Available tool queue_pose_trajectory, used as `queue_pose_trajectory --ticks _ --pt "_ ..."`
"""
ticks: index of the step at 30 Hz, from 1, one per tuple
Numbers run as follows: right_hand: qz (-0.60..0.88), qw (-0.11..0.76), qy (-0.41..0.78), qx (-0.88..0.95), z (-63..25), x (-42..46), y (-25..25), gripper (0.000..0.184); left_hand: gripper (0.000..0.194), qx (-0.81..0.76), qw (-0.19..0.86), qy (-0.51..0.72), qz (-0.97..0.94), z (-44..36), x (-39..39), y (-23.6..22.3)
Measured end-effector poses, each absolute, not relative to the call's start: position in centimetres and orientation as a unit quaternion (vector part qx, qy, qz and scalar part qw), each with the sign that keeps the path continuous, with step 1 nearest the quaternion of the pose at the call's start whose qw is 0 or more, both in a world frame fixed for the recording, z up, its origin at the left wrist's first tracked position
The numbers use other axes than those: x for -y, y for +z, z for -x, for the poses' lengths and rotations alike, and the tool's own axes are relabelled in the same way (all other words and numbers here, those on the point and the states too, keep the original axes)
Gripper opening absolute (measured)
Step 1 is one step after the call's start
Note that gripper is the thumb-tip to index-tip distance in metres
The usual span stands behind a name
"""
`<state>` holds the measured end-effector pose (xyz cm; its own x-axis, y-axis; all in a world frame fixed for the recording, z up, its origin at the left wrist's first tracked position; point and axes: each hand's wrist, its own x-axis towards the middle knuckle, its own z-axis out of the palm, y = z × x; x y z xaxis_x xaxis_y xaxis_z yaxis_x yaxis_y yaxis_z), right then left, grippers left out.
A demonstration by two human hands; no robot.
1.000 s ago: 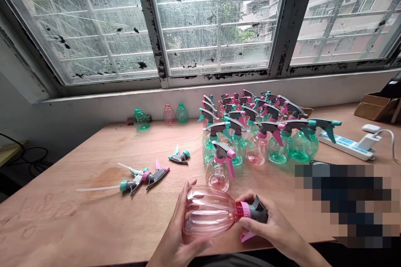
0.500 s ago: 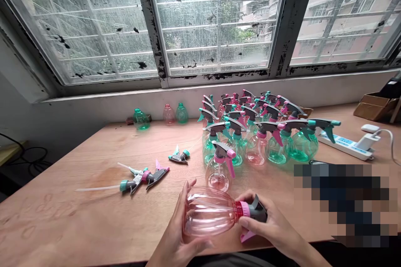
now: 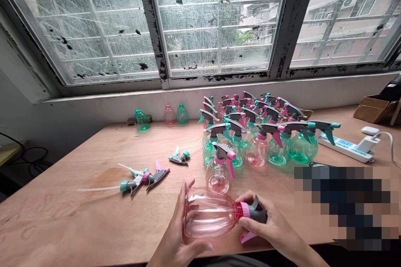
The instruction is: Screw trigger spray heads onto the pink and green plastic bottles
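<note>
A clear pink spray bottle (image 3: 210, 212) lies on its side in the air over the table's front edge, its base to the left. Around that base is my left hand (image 3: 180, 221), its fingers behind the bottle and its thumb below. My right hand (image 3: 261, 217) grips the pink collar and grey spray head (image 3: 257, 210) at the neck. The pink trigger (image 3: 247, 237) points down beneath my right hand. Just beyond the held bottle stands another pink spray bottle (image 3: 218, 177) with its head on.
Several assembled green and pink spray bottles (image 3: 250, 142) stand close together behind. Loose spray heads (image 3: 144, 178) lie to the left, with another spray head (image 3: 179, 157) nearer the middle. Headless bottles (image 3: 169, 115) stand by the wall. A power strip (image 3: 347, 147) lies right, near a cardboard box (image 3: 376, 106).
Both hands keep their hold on the pink spray bottle, which stays almost in the same place. The camera view has shifted very slightly.
</note>
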<state>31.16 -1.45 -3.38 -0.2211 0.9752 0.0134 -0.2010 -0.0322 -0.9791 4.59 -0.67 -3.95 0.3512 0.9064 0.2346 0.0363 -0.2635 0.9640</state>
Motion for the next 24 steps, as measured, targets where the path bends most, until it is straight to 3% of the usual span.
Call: queue_pose_trajectory --ticks 11,16,24 --pt "0.386 0.496 0.603 0.492 -31.6 1.1 -3.9 0.04 0.089 -0.348 0.508 0.448 -0.648 -5.0 0.8 -4.2" --pt "0.386 0.494 0.593 0.505 -31.5 1.2 -3.9 0.038 0.11 -0.359 0.487 0.444 -0.66 -4.6 0.7 -4.4" --pt "0.389 0.501 0.611 0.474 -31.3 1.2 -4.4 0.042 0.12 -0.396 0.508 0.448 -0.62 -4.6 0.5 -4.9"
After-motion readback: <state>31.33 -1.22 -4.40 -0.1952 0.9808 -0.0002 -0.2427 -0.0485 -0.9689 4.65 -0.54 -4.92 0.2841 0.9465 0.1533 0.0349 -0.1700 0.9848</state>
